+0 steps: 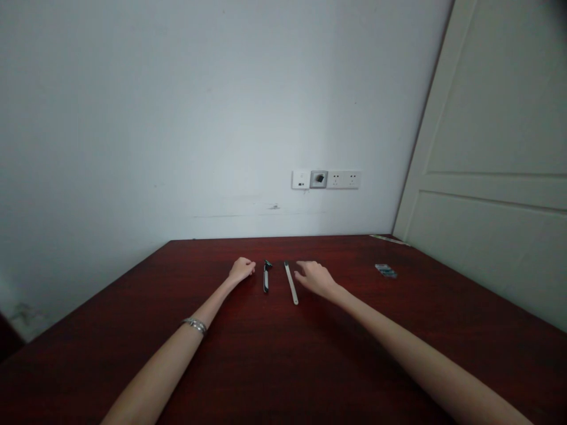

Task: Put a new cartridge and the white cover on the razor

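Observation:
A razor (pixel 266 280) with a grey and black handle lies on the dark red table, its head toward the wall. To its right is a slim white stick-like tool (pixel 291 284) with a dark tip at the far end and a small hole at the near end; it may be a toothbrush. My left hand (pixel 242 269) rests on the table left of the razor, its fingers curled into a loose fist, apart from the razor. Beside the white tool, on its right, my right hand (pixel 315 276) reaches forward with thumb and forefinger apart, holding nothing.
A small clear packet (pixel 385 271) lies on the right part of the table (pixel 266 360). A thin pale strip (pixel 390 239) sits at the far right edge. The wall carries sockets (pixel 344 179), and a pale panelled door or cabinet (pixel 496 147) stands at the right.

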Tool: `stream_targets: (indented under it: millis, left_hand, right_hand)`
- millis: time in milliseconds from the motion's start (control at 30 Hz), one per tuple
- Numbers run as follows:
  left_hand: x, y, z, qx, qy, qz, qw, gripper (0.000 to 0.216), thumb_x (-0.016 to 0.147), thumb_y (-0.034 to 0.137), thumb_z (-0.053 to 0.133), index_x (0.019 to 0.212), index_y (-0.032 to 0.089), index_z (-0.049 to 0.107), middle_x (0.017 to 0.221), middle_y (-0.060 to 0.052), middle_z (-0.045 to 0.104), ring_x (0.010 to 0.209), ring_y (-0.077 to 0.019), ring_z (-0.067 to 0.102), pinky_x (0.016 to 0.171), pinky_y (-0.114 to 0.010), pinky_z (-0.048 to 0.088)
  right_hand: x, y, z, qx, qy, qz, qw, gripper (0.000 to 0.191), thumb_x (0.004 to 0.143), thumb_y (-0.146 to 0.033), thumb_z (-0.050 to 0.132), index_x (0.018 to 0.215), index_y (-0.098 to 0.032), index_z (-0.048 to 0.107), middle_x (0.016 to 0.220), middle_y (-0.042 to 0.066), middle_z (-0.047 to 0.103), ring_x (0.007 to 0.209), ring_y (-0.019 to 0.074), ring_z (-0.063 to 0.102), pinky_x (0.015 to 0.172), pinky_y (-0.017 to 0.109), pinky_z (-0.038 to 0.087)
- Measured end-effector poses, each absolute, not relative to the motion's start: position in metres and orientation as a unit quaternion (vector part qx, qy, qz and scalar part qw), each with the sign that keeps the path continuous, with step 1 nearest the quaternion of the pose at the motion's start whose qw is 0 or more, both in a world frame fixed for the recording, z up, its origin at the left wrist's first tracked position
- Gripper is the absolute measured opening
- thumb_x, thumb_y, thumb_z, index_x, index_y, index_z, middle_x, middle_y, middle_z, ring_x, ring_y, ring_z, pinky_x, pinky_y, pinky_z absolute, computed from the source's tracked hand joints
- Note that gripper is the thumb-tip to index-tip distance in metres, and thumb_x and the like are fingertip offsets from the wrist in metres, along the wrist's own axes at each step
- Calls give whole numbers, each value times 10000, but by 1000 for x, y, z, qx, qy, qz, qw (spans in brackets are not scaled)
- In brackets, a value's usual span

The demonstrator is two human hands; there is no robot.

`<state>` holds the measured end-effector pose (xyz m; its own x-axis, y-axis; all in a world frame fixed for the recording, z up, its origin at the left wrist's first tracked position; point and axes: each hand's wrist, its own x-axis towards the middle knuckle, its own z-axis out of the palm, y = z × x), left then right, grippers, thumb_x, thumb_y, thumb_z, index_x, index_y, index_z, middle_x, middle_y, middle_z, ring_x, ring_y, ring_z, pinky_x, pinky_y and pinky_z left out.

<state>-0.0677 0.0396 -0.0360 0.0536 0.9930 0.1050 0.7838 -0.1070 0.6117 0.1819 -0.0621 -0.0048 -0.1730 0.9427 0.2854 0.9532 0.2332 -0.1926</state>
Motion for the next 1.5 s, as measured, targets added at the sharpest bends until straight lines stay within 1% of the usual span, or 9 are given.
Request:
stream_targets:
  millis: [167, 267, 333, 433, 567, 767, 1000, 1300, 1500]
  left_hand:
    - [-66, 34, -32, 699, 653, 237, 170, 283, 746, 313, 449, 566, 171, 616, 612, -35, 632, 660, -180, 595, 590, -242, 376]
    - [-63, 30, -29, 701, 659, 224, 156, 286, 754, 318, 440, 578, 178, 618, 648, -42, 643, 689, -196, 601, 582, -249, 371]
    - [-61, 28, -28, 702, 665, 209, 143, 284, 757, 327, 442, 594, 184, 626, 681, -44, 653, 715, -202, 607, 585, -251, 375]
    - [-59, 27, -28, 703, 674, 189, 126, 282, 762, 341, 440, 621, 196, 638, 734, -43, 666, 746, -204, 614, 595, -250, 383]
    - [-58, 26, -28, 706, 674, 184, 113, 300, 773, 356, 423, 631, 204, 639, 763, -41, 670, 763, -199, 614, 607, -246, 391]
    - [-57, 23, -27, 707, 675, 182, 109, 310, 779, 367, 413, 638, 199, 633, 775, -47, 671, 773, -197, 609, 608, -242, 389]
    - [-57, 22, -28, 705, 676, 186, 105, 301, 783, 359, 415, 645, 204, 633, 773, -44, 673, 765, -198, 611, 614, -246, 391]
    - [-56, 19, -27, 703, 679, 184, 104, 301, 786, 364, 425, 645, 196, 630, 784, -51, 678, 767, -195, 613, 619, -240, 398]
    - [-55, 19, -27, 702, 681, 179, 102, 307, 784, 376, 416, 651, 202, 632, 812, -54, 676, 782, -204, 611, 622, -249, 396]
  right_hand:
    - [277, -53, 8, -633, -727, -46, 260, 447, 801, -398, 482, 1195, -193, 532, 952, 72, 639, 872, 199, 586, 724, 281, 439]
    - [347, -47, 0, -636, -710, -69, 295, 490, 759, -380, 533, 1195, -158, 534, 1024, 105, 619, 985, 233, 548, 858, 334, 412]
    - [390, -46, -10, -647, -702, -80, 286, 504, 733, -387, 553, 1186, -166, 546, 1129, 128, 582, 1088, 272, 496, 949, 395, 349]
    - [439, -49, -26, -678, -686, -65, 256, 577, 685, -428, 590, 1196, -165, 544, 1212, 153, 541, 1151, 311, 451, 994, 447, 293]
    - [474, -52, -44, -680, -692, -36, 239, 654, 667, -497, 599, 1212, -141, 538, 1225, 156, 543, 1173, 310, 437, 1012, 421, 285]
    - [494, -48, -62, -689, -688, -13, 227, 768, 665, -560, 579, 1261, -84, 490, 1265, 173, 510, 1201, 322, 405, 1002, 409, 305]
    - [492, -42, -64, -689, -686, 7, 233, 709, 671, -520, 589, 1224, -80, 530, 1233, 173, 539, 1174, 313, 444, 994, 406, 323]
    - [488, -42, -61, -683, -686, 21, 251, 665, 677, -517, 578, 1186, -89, 559, 1140, 154, 608, 1041, 279, 563, 943, 364, 390]
    - [460, -46, -50, -683, -677, 1, 275, 643, 680, -513, 586, 1177, -105, 561, 1151, 150, 601, 1051, 281, 557, 935, 366, 396]
